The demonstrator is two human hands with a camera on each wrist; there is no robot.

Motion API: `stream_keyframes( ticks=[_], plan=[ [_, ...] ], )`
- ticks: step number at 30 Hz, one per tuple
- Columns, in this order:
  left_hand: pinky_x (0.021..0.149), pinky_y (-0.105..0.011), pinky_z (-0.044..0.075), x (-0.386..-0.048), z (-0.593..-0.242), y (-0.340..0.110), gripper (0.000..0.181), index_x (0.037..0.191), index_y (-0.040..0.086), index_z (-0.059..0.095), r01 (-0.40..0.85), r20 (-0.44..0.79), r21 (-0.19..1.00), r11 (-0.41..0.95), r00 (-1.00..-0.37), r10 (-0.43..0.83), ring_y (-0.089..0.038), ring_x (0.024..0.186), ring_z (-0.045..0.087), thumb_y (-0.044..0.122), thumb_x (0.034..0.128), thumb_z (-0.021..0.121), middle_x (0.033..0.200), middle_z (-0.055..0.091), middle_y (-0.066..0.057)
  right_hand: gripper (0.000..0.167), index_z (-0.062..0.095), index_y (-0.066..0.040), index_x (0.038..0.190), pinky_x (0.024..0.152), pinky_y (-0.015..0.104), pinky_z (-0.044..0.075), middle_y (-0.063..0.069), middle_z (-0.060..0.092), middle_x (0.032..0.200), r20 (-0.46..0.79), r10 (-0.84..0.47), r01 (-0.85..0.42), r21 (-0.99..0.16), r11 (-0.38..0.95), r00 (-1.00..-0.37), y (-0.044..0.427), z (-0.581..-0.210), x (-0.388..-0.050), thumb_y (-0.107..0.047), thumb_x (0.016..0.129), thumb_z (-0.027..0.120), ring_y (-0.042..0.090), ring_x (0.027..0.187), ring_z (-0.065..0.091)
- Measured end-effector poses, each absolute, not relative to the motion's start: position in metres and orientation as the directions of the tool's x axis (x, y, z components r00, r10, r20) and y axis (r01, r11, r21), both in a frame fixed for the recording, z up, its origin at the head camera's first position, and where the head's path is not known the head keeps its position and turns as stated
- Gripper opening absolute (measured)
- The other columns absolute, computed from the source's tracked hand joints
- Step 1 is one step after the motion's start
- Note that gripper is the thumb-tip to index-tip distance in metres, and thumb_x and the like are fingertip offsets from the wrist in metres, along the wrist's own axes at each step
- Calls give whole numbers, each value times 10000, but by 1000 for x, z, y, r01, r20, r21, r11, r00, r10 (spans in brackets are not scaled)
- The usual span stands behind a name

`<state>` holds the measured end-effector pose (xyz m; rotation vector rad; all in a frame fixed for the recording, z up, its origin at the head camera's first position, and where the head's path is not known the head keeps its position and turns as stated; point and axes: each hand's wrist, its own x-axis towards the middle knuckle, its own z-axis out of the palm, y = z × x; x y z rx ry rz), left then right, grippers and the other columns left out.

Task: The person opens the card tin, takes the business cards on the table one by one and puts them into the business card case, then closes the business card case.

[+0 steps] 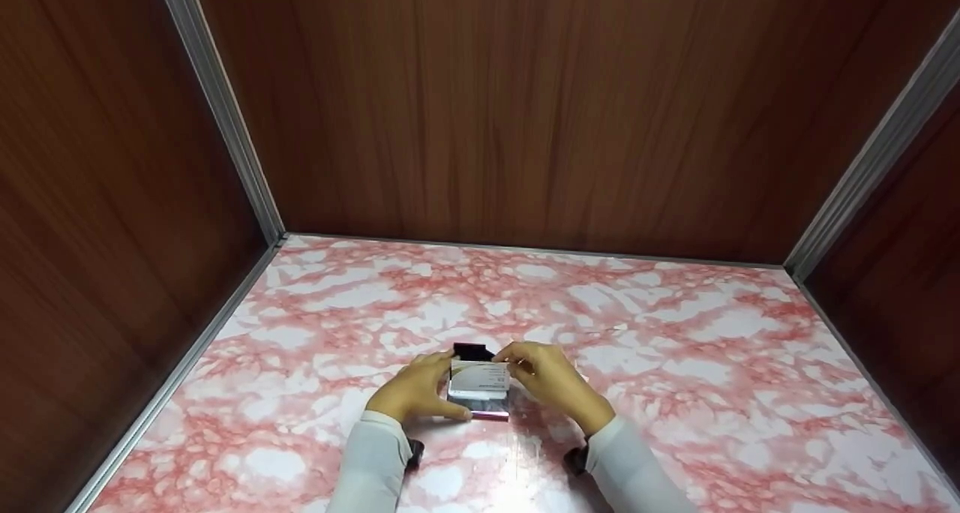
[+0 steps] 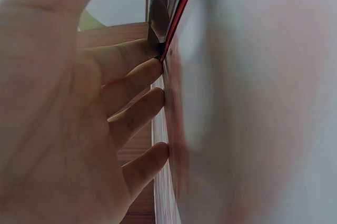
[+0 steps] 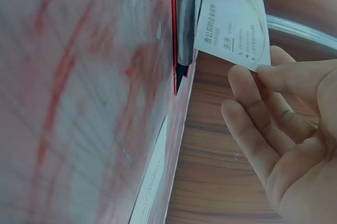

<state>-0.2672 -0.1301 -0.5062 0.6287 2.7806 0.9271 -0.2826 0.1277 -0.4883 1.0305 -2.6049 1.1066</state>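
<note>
A white business card point(image 1: 480, 376) with printed text and a curved gold stripe is tilted up over an opened card case point(image 1: 489, 406). My right hand point(image 1: 551, 378) pinches one corner of the card between thumb and fingertip, as the right wrist view shows. The case has a silver body, a red edge and a raised black flap point(image 1: 470, 349) on its far side. My left hand point(image 1: 420, 388) steadies the case from the left, thumb at the near edge and index finger at the far corner. Its other fingers point(image 2: 139, 124) rest on the table in the left wrist view.
A flat white card or slip point(image 3: 151, 174) lies on the red-and-white marbled table point(image 1: 720, 393) to the right of the case. Brown wood-grain panels point(image 1: 525, 108) with grey metal edging enclose the table at the back and sides.
</note>
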Motion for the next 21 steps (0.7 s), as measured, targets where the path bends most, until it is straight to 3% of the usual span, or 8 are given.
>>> stream_keyframes(
  ticks=[7,12,21],
  plan=[
    [1172,-540,250,-267,-506,-130,1086,1526,35,404,328,-22,601,729,-905,425,-375,1447,297,522,680,879,1585,358,-128,257,755,-96,1039,736,298,573,29,730,1036,361,-517,-618,-598,510,-776,124,-490,-282,89,912,630,142,832,663],
    [1171,-550,246,-268,-506,-130,1090,1526,21,398,319,-38,596,737,-906,422,-382,1451,289,536,690,872,1584,361,-125,258,760,-86,1037,777,332,583,31,730,1055,355,-526,-621,-593,513,-773,124,-491,-284,92,913,621,171,908,682],
    [1177,-553,234,-267,-506,-130,1044,1536,65,403,321,-60,582,747,-899,434,-384,1469,253,555,727,846,1603,329,-112,259,747,-129,1062,779,359,563,13,716,1054,257,-561,-585,-602,543,-787,125,-491,-284,50,945,601,153,884,656]
  ],
)
